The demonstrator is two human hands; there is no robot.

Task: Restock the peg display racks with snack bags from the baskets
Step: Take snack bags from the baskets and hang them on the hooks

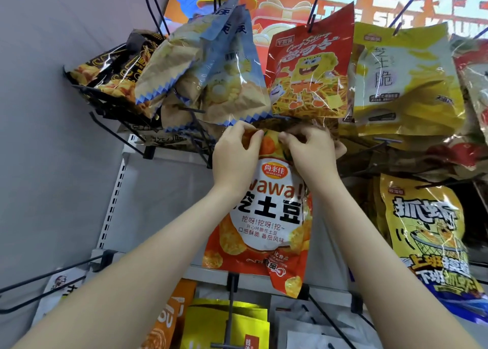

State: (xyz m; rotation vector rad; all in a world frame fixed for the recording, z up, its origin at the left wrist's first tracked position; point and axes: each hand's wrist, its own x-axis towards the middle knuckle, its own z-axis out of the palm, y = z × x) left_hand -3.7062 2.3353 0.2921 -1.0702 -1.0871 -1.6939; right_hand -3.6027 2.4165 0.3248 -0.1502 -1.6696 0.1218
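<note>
Orange bag (pixel 260 216), one; two hands (pixel 233 158) (pixel 311 155) pinching top.

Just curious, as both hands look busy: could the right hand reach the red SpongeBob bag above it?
Probably yes, once it lets go: the right hand pinches the top of the orange potato bag just below the red SpongeBob bag, with nothing between them.

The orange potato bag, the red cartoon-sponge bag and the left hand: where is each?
orange potato bag (pixel 264 216), head view, on its white front label.
red cartoon-sponge bag (pixel 309 79), head view, on the yellow cartoon figure.
left hand (pixel 233 158), head view, on its back.
</note>
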